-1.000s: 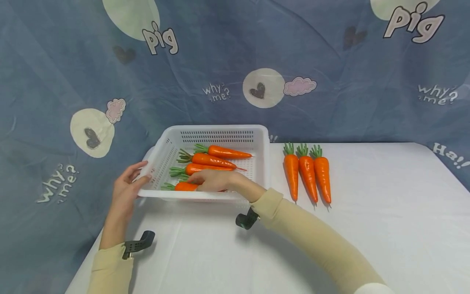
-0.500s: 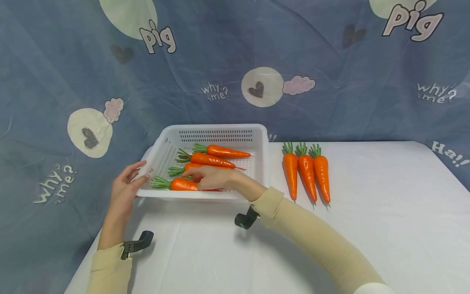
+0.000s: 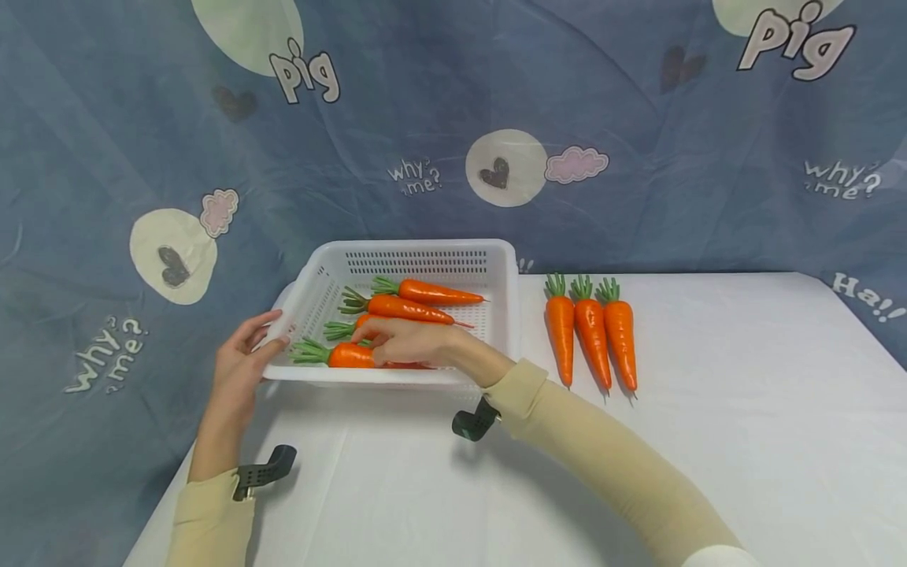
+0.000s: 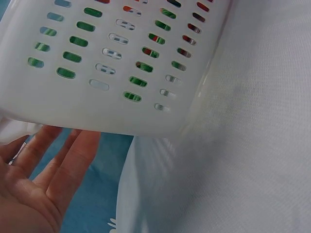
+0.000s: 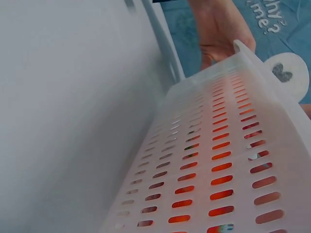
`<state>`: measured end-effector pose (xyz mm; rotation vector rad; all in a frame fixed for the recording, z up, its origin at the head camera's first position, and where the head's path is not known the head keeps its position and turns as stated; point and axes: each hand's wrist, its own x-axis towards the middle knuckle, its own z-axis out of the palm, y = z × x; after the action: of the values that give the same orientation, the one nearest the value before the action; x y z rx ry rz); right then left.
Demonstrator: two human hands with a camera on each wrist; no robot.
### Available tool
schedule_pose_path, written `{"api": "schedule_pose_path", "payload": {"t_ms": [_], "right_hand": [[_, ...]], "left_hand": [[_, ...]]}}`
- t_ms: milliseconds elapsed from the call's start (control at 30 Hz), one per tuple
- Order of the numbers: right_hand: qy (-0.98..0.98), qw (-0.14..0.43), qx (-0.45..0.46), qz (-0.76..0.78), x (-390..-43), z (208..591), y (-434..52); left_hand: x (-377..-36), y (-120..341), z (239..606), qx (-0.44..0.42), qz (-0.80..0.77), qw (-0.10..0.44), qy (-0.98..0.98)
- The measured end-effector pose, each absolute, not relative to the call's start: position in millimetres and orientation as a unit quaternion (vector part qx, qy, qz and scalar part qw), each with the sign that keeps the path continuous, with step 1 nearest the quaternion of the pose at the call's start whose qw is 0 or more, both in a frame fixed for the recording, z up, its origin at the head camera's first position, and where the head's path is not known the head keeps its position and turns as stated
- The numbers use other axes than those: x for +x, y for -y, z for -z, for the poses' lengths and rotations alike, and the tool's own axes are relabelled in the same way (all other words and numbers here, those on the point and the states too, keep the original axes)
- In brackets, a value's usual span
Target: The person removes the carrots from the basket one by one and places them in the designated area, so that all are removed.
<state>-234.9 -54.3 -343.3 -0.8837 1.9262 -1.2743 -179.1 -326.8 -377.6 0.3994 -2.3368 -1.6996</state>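
Note:
A white perforated plastic basket (image 3: 418, 376) holds several orange carrots with green tops. My left hand (image 3: 237, 370) grips its left end, with the thumb at the rim; in the left wrist view, the fingers (image 4: 73, 165) reach beneath that rim. Inside, my right hand (image 3: 418, 344) is curled over the front carrots, thumb beside the nearest carrot (image 3: 349, 356) and forefinger over the one behind, the third carrot (image 3: 361, 321). A bit of green top shows between thumb and forefinger, on a carrot mostly hidden under the hand. Two more carrots, the second carrot (image 3: 411, 309) and the back carrot (image 3: 439, 294), lie behind.
Three carrots (image 3: 594, 335) lie side by side on the white table (image 3: 744, 378), right of the basket, tops toward the back. A blue printed cloth (image 3: 397, 118) hangs behind the table and along its left side. Each wrist wears a black camera mount (image 3: 265, 470).
The nearest carrot has slid left in the basket under my right hand, then stayed put. My right hand has since shifted slightly left. My left hand keeps its place on the basket.

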Motion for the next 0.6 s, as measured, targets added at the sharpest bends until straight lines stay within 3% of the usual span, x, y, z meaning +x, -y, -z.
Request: {"api": "schedule_pose_path", "payload": {"t_ms": [600], "right_hand": [[-0.769, 0.254, -0.324, 0.489, -230.3, 343.1, 56.2]], "left_hand": [[-179.2, 328.4, 378.5, 0.127, 0.58, 0.11, 0.797]]}}
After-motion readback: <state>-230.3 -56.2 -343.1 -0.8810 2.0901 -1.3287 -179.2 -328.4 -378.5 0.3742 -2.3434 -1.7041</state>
